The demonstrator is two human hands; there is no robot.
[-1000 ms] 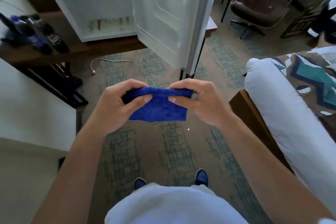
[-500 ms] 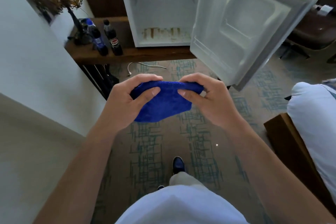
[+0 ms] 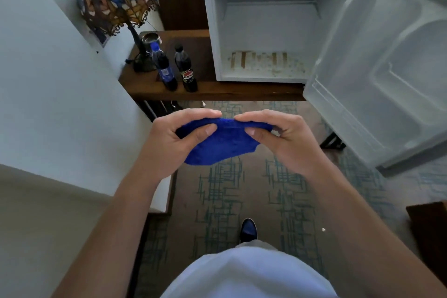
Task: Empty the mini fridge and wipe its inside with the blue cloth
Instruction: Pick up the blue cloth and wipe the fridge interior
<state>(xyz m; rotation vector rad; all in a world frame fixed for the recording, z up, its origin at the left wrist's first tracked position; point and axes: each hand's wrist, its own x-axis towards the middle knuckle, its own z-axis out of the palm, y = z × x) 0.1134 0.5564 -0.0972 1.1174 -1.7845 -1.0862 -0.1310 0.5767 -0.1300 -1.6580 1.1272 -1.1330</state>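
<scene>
A folded blue cloth (image 3: pixel 221 145) is held in front of my body, above the carpet. My left hand (image 3: pixel 174 139) pinches its left end and my right hand (image 3: pixel 285 139) pinches its right end. Ahead stands the white mini fridge (image 3: pixel 263 31) on a wooden table (image 3: pixel 217 91). Its inside holds nothing and its floor shows brownish stains. The fridge door (image 3: pixel 387 72) hangs wide open to the right. Two dark soda bottles (image 3: pixel 175 70) stand on the table, left of the fridge.
A stained-glass lamp (image 3: pixel 116 0) stands at the table's left end beside a white wall (image 3: pixel 48 92). Patterned carpet (image 3: pixel 242 201) lies underfoot, where one blue shoe (image 3: pixel 249 228) shows. A dark wooden corner (image 3: pixel 428 225) juts in at the lower right.
The view has swung left and drawn nearer to the fridge, which now fills more of the frame. The bed has left the view. Both hands still hold the cloth.
</scene>
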